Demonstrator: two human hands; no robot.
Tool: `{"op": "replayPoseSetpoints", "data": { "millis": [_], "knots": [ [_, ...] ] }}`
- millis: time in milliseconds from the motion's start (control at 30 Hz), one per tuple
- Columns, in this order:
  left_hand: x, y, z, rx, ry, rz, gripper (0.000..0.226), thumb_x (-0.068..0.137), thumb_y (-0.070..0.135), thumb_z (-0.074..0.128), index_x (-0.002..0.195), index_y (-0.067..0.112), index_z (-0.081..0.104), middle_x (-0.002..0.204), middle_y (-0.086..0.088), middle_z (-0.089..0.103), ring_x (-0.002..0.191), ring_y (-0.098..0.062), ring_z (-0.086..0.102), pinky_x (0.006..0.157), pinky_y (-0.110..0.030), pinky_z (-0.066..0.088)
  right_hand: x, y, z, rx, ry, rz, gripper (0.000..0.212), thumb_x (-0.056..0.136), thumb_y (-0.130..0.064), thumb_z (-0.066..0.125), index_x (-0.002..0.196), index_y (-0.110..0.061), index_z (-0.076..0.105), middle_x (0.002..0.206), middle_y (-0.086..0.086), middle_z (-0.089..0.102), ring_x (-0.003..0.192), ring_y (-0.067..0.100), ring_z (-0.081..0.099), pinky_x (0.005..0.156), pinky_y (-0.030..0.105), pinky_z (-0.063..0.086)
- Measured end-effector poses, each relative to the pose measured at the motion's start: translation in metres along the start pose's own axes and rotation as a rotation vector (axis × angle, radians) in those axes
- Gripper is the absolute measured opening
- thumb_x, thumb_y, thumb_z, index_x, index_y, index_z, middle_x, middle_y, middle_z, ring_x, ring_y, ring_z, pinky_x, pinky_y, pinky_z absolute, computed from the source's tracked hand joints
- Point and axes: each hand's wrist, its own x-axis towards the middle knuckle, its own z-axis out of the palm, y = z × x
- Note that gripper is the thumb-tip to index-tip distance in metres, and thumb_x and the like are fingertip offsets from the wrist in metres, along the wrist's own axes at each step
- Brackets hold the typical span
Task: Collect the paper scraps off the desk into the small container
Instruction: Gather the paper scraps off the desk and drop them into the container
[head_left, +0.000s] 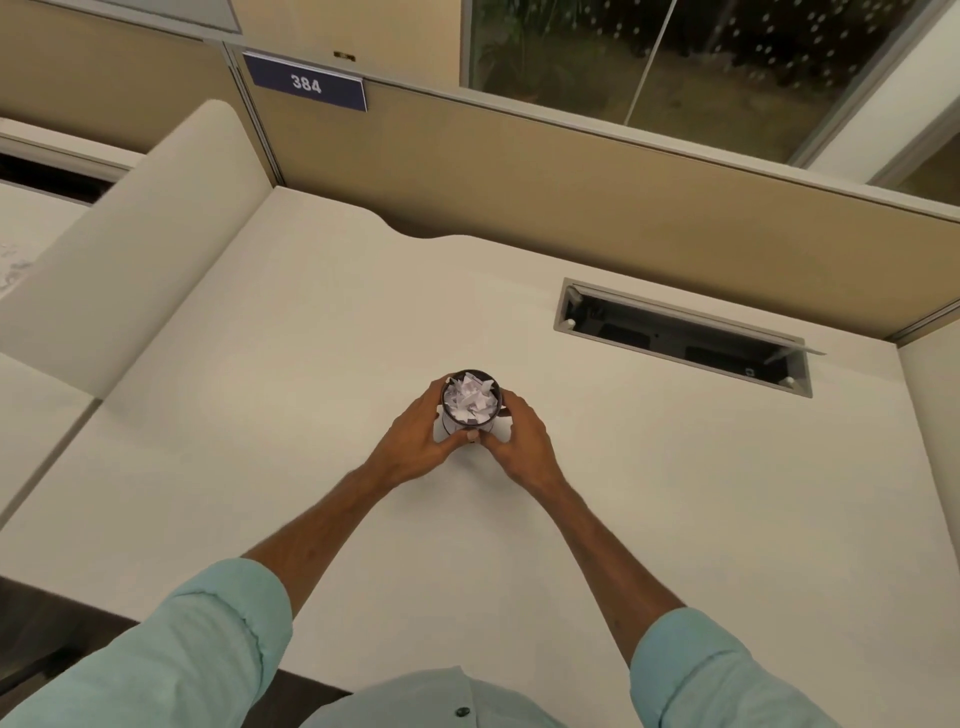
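Mid-worktop (260, 415), just ahead of me: both hands wrapped round the small container (470, 372). My left hand (415, 447) grips its left side and my right hand (519, 441) grips its right side, fingers curled round the wall. Thumbs come together on the near side, touching or nearly so.

Container is upright with its open mouth facing up at me. It has a dark rim and is packed with white paper scraps (470, 400) up to about rim level. Can't tell if the base sits on the worktop or is just off it, since my hands hide it.

Both arms are stretched forward, with pale green sleeves (208, 649) rolled up past the forearm.

Further out, to the right and well apart from the container, an open cable hatch (680, 338) is set into the worktop. A tan partition (571, 197) runs along the back edge. A blue plate reading 384 (306, 83) sits at its top left. A white side divider (140, 234) stands on the left. Window glass (727, 52) shows above the partition.
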Motion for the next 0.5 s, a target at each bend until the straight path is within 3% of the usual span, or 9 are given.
{"op": "replayPoseSetpoints", "data": {
  "millis": [267, 500],
  "knots": [
    [0.085, 0.013, -0.026, -0.007, 0.055, 0.044, 0.081, 0.095, 0.051, 0.081, 0.161, 0.032, 0.038, 0.153, 0.017, 0.060, 0.140, -0.008, 0.059, 0.119, -0.043, 0.051, 0.079, -0.023, -0.032, 0.085, 0.080, -0.020, 0.059, 0.089, -0.026, 0.084, 0.138, -0.021, 0.051, 0.135, -0.002, 0.068, 0.125, 0.020, 0.064, 0.100, 0.048, 0.055],
    [0.168, 0.009, -0.045, -0.016, 0.068, 0.047, 0.082, 0.095, 0.055, 0.079, 0.161, 0.033, 0.036, 0.156, 0.016, 0.058, 0.139, -0.011, 0.060, 0.119, -0.042, 0.052, 0.160, -0.032, -0.047, 0.101, 0.100, -0.045, 0.058, 0.090, -0.023, 0.083, 0.138, -0.020, 0.051, 0.136, -0.003, 0.067, 0.126, 0.020, 0.063, 0.098, 0.041, 0.052]
  ]
}}
